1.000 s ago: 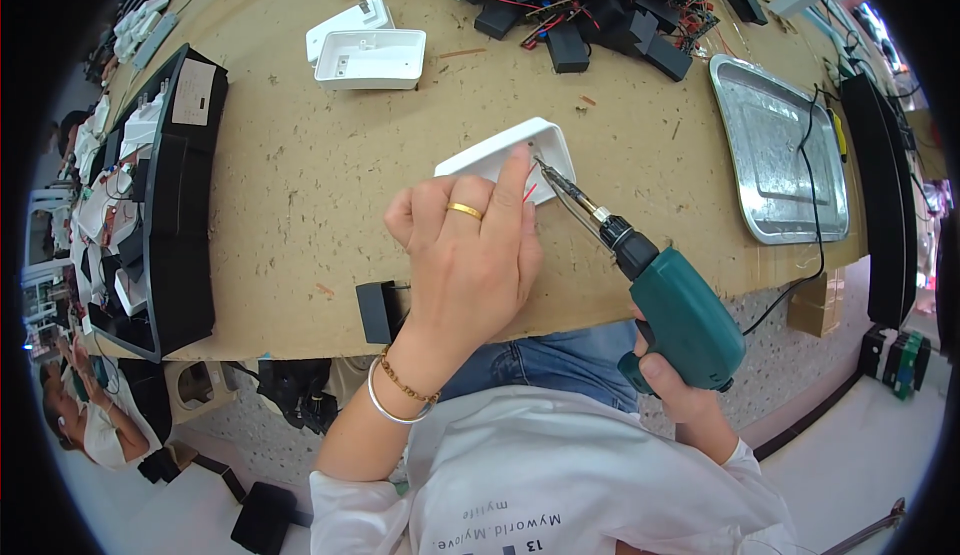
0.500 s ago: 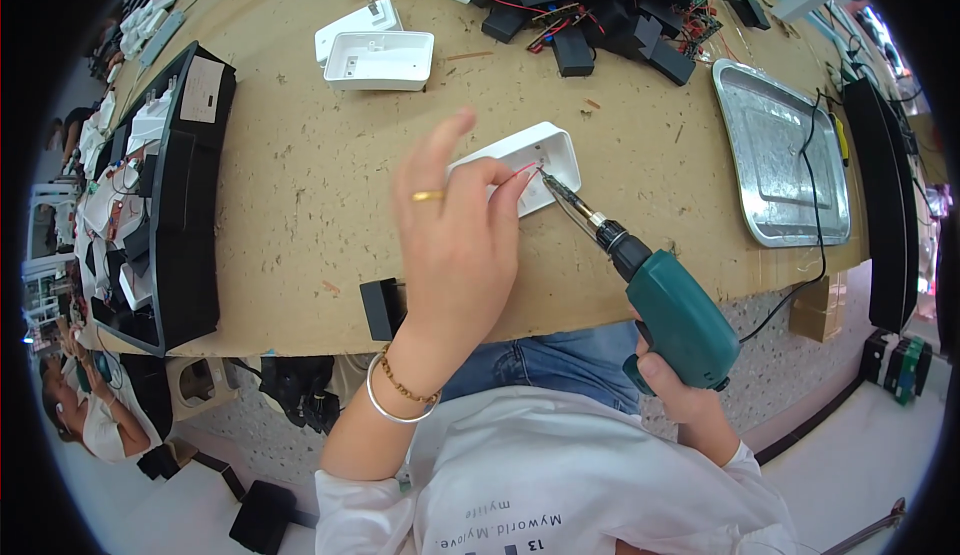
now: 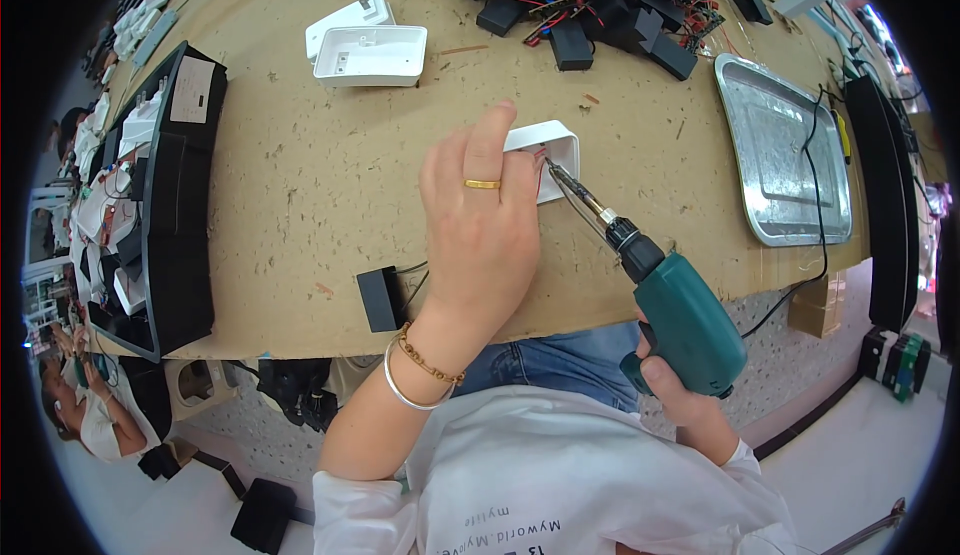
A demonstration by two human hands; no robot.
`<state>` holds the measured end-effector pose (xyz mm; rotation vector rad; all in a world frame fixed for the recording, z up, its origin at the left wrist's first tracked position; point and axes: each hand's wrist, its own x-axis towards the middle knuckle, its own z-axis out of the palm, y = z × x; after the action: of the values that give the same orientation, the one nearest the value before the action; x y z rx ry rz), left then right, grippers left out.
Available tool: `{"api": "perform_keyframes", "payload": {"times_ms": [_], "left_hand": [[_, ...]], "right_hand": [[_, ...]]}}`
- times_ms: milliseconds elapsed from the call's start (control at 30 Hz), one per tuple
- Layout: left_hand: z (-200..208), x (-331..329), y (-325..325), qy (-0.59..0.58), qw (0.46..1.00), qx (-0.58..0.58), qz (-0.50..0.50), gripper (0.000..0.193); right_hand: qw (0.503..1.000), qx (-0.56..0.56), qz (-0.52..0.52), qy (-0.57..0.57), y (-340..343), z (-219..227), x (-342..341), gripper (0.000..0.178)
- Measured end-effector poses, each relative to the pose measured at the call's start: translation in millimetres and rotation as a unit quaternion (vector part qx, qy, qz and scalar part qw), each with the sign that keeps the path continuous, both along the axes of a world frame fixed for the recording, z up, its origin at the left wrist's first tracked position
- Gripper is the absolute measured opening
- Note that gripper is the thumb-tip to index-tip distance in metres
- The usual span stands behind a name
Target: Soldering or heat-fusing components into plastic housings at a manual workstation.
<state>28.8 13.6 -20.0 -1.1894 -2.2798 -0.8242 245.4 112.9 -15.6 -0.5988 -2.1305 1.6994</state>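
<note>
My right hand (image 3: 672,383) grips a teal soldering gun (image 3: 690,320) by its handle. The gun's metal tip reaches into a white plastic case (image 3: 562,145) that lies on the table before me. My left hand (image 3: 483,200), with a ring and bracelets, leans over the case and hides much of it. Its thumb and index finger are closed down inside the case, at the soldering tip. A thin red wire (image 3: 541,152) shows only faintly by those fingertips. Beside my left wrist sits a small black box (image 3: 380,298) with a dark cable.
Two white cases (image 3: 372,58) lie farther back on the brown tabletop (image 3: 290,205). Black boxes and wires form a heap (image 3: 600,5) at the back. A metal tray (image 3: 795,155), crossed by a black cord, is at right; a black bin (image 3: 180,215) of parts stands left.
My left hand has shifted right and further over the white case, and its raised index finger has come down. The soldering gun has moved slightly right. The red wire shows less.
</note>
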Motion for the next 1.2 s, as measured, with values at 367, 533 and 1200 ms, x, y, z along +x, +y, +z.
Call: {"api": "perform_keyframes", "payload": {"times_ms": [367,533,1200], "left_hand": [[-6.0,-4.4,2.2,0.039,0.999,0.001,-0.030,0.013],[-5.6,-4.8,2.4,0.045,0.999,0.000,-0.030,0.013],[-4.3,-4.5,3.1,0.041,0.998,-0.044,-0.019,0.017]], "right_hand": [[0.999,0.043,0.010,-0.018,-0.2,1.3,-1.3,0.031],[0.999,0.010,-0.010,-0.031,-0.7,3.6,-1.4,0.027],[0.996,0.084,0.032,-0.015,2.2,7.8,-14.9,0.019]]}}
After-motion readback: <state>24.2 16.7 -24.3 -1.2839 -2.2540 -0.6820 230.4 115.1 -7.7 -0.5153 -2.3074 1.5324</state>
